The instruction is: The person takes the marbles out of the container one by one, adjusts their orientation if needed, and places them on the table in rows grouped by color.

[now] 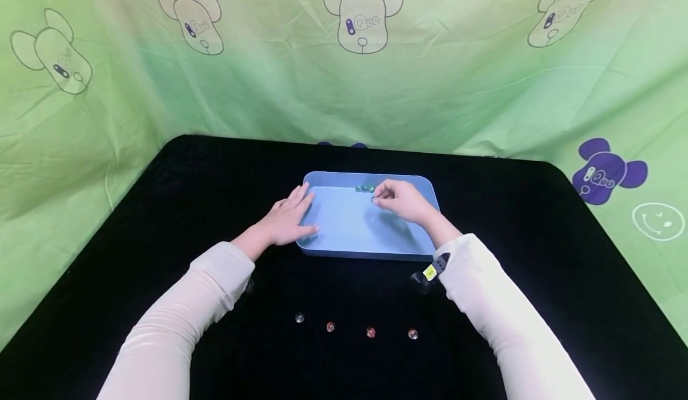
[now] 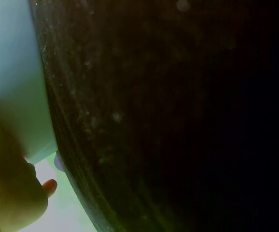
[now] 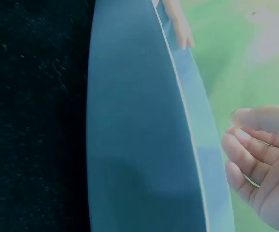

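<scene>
A shallow blue tray point(image 1: 344, 221) lies on the black table. My left hand point(image 1: 287, 218) rests with spread fingers over its left rim; in the left wrist view that hand point(image 2: 13, 193) is dark and partly cut off. Over the tray's back right part, my right hand point(image 1: 400, 200) pinches a small clear marble point(image 1: 374, 199) between thumb and fingertips. The right wrist view shows this hand point(image 3: 265, 159) beyond the tray wall point(image 3: 134, 111), fingers curled and the marble mostly hidden. Just left of those fingertips, three green marbles point(image 1: 365, 188) sit in a row along the tray's back wall.
Nearer my body, a clear marble point(image 1: 300, 317) and three reddish ones, the middle one point(image 1: 371, 332) among them, lie spaced out in a row on the black cloth point(image 1: 242, 346). A green printed curtain point(image 1: 279, 89) hangs behind the table and at both sides.
</scene>
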Demonstrator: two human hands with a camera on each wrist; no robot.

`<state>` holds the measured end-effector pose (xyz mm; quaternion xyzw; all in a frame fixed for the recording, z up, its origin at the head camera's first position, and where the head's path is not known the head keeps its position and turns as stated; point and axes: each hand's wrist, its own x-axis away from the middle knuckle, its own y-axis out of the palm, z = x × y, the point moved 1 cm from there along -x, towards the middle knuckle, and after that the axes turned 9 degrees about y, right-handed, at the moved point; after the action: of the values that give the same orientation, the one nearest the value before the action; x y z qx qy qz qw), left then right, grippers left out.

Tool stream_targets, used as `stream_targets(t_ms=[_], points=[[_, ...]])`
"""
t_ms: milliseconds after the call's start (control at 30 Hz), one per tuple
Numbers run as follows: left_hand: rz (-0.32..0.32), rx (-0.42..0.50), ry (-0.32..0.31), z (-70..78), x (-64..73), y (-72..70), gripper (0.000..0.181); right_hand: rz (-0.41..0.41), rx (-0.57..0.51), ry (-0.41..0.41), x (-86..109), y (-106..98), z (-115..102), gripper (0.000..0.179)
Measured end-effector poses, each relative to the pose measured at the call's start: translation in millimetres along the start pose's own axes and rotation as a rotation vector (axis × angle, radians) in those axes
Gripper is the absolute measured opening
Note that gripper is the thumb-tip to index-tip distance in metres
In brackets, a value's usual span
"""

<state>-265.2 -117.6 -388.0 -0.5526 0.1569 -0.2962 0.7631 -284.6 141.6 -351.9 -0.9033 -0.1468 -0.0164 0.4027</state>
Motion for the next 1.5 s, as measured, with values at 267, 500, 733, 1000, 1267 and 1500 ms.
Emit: stream_targets(t_ms=[267,500,733,1000,1267,1500], points=[[-0.005,0.008,0.004,1.1,-0.2,0.0,0.079,0.012,-0.018,-0.059,22.4,-1.3,-2.7,0.013],[-0.009,-0.010,0.011,0.1,-1.4,0.0,0.079,0.026,-0.060,-0.131,35.8,-0.5,0.6,0.009],[0.002,-0.018,0.011,-1.1,-2.9,0.2,0.079,0.031,-0.079,-0.129,48.4,-2.4,3.7,0.011],[-0.005,-0.014,0.014,-0.3,-2.6,0.8,0.079,0.042,-0.085,-0.129,66.2,-3.4,7.5,0.010],[-0.017,-0.008,0.001,0.1,-1.5,-0.1,0.079,0.041,-0.098,-0.134,82.3,-1.5,9.0,0.009],[-0.012,0.001,0.000,-1.1,-1.2,-0.4,0.079,0.048,-0.101,-0.135,95.4,-3.6,9.7,0.006]])
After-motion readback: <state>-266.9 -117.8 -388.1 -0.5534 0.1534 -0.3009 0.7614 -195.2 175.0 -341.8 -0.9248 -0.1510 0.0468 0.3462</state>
